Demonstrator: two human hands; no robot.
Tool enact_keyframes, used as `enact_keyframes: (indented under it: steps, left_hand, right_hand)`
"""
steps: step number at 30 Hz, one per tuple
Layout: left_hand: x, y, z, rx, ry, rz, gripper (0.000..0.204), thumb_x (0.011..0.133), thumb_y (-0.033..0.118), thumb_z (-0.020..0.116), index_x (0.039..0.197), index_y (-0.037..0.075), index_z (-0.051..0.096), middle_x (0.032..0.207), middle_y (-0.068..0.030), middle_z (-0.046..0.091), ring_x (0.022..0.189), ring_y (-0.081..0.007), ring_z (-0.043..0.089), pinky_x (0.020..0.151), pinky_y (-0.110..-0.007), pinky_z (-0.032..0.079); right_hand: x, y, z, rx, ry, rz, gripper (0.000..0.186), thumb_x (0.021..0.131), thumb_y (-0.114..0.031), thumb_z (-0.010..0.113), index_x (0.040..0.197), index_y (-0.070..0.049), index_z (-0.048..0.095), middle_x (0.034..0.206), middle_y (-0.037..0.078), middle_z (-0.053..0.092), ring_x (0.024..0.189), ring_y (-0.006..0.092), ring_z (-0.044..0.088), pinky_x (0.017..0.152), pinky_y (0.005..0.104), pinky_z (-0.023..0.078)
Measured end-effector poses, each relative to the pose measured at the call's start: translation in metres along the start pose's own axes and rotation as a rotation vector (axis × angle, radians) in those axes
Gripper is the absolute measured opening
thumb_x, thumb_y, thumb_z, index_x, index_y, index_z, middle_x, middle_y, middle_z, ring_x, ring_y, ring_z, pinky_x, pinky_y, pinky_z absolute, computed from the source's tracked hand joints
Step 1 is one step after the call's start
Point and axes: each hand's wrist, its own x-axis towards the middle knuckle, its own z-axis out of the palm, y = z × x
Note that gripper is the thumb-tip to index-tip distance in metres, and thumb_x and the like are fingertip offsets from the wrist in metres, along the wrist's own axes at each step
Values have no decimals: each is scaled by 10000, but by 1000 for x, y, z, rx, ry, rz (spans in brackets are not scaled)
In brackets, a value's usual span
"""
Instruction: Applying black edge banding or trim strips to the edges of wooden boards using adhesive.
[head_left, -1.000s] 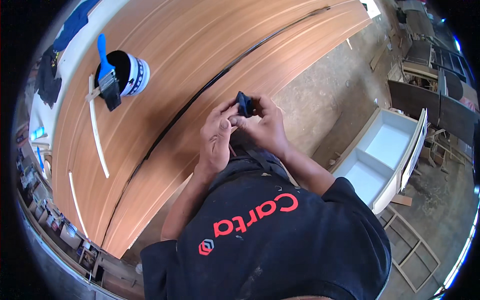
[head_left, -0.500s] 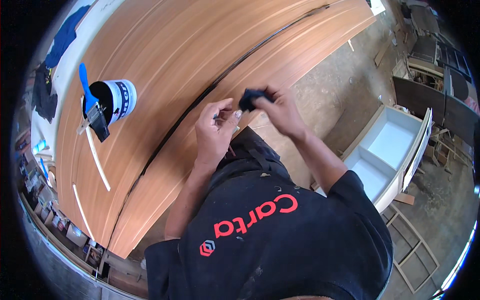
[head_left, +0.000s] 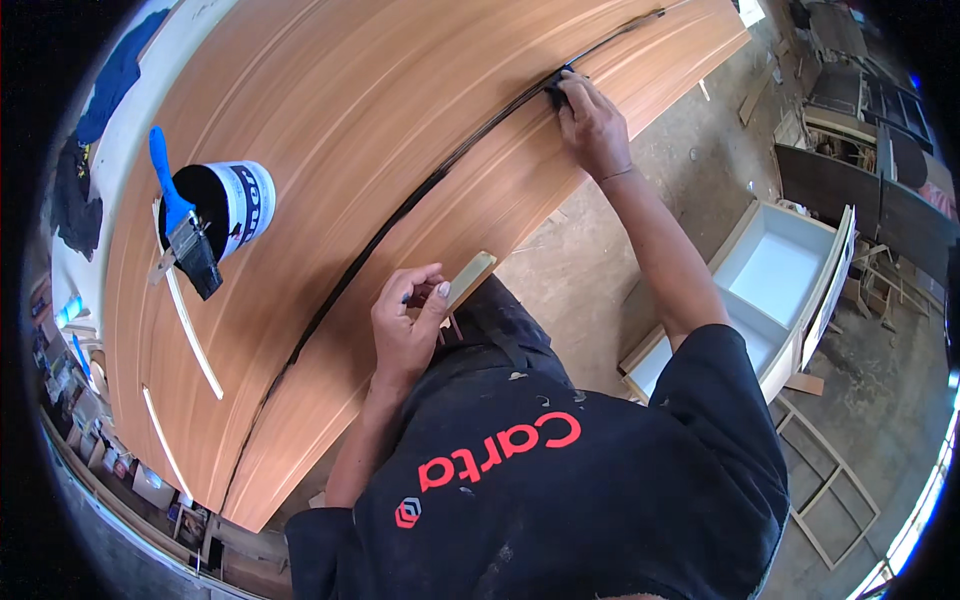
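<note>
My right hand (head_left: 598, 132) is closed round a wadded black cloth (head_left: 557, 90). The cloth presses against the long dark line (head_left: 428, 184) that runs across a wood-grain board (head_left: 340, 150). Nearer my body, my left hand (head_left: 404, 318) pinches a short, flat, pale strip (head_left: 470, 277) between thumb and fingers; its far end points away to the right, over the board's near edge. I cannot tell what kind of tool or piece the strip is.
A white bucket (head_left: 252, 203) with dark contents stands on the board, a blue-handled paintbrush (head_left: 178, 208) across its rim. Two thin pale strips (head_left: 193, 325) lie nearby. On the floor at right are a white drawer box (head_left: 775, 262) and a wooden frame (head_left: 826, 490).
My right hand has moved forward and right with the black cloth, from beside my left hand onto the dark line. My left hand has drawn slightly back, and the pale strip shows more fully.
</note>
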Motion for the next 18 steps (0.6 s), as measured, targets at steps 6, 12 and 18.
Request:
enact_keyframes:
  steps: [6,12,18]
  left_hand:
    - [-19,-11,-26,-8,8,10,241,964,61,682,1184,-37,683,1019,-96,654,856,-170,619,777,-274,509]
    - [-36,-23,-44,-47,50,-21,224,972,64,675,1174,-34,684,1021,-91,656,860,-167,621,784,-275,509]
    - [-44,-24,-51,-65,35,-27,213,979,64,670,1169,-30,686,1024,-86,657,861,-165,621,787,-276,509]
  right_hand:
    - [-6,-20,12,40,49,175,291,850,-50,703,1139,-68,712,1241,64,727,1111,271,703,943,361,562]
    - [-23,-57,11,0,21,47,317,849,-37,698,1165,-54,703,1259,75,723,1155,281,692,996,363,549]
    - [-29,-87,11,42,4,-3,309,855,-25,694,1163,-42,700,1266,80,720,1190,285,680,1047,369,527]
